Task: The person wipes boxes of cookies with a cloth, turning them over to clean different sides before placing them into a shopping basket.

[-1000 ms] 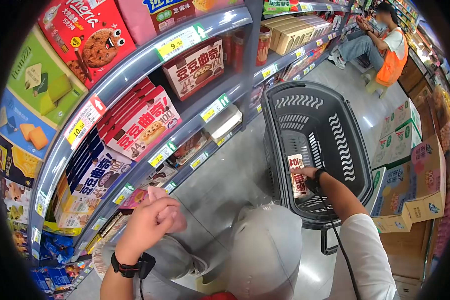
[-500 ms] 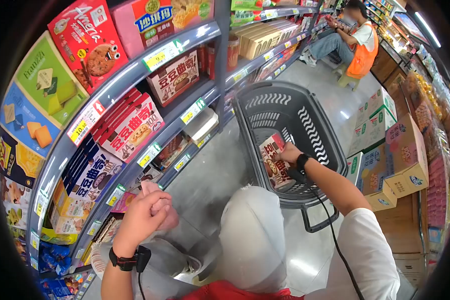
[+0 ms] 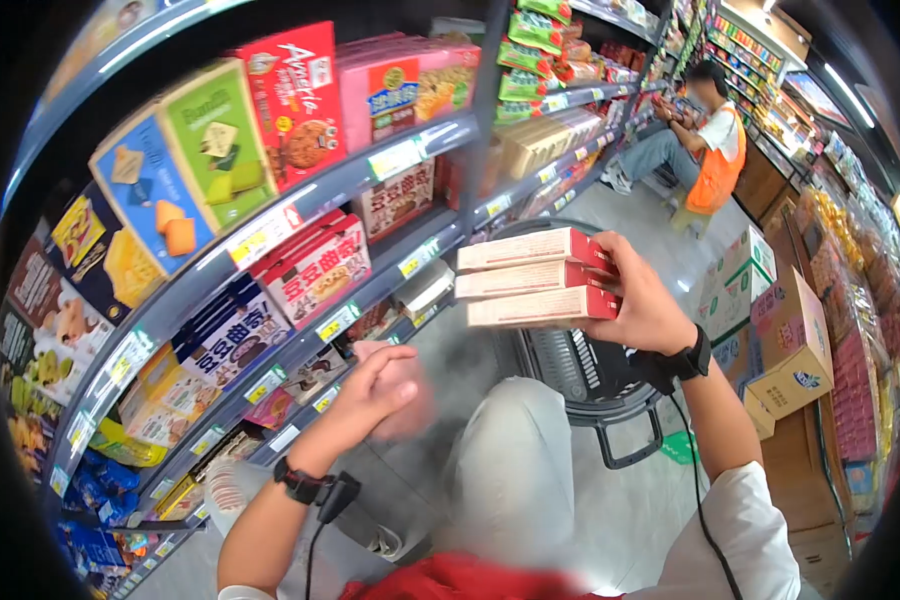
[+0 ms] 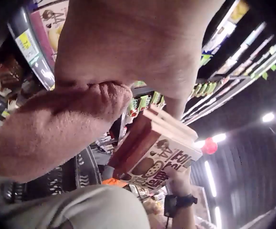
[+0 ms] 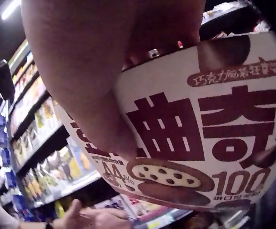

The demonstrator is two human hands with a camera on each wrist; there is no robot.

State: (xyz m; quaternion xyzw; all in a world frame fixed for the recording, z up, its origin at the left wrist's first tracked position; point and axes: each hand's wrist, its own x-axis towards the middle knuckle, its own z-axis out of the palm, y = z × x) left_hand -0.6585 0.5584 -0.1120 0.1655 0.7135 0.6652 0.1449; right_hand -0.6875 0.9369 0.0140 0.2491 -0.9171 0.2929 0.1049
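Observation:
In the head view my right hand (image 3: 648, 300) grips a stack of three cookie boxes (image 3: 530, 278) at their red ends, above the shopping basket (image 3: 618, 408). The right wrist view shows the thumb pressed on the printed front of one cookie box (image 5: 176, 129), with cookies pictured on it. My left hand (image 3: 368, 388), to the left of the boxes, holds a folded pink cloth (image 4: 57, 131) with a fuzzy surface. Most of the basket's inside is hidden beneath the boxes and right hand.
Shelves of boxed snacks run along the left, with matching cookie boxes (image 3: 320, 268) on a middle tier. Cartons (image 3: 792, 340) stand on the right beyond the basket. Farther down the aisle a person in an orange vest (image 3: 722, 160) sits on a low stool.
My right hand has lifted the cookie boxes up out of the basket, and they now show edge-on as a stack. The left hand still holds the cloth. The head view has tilted up.

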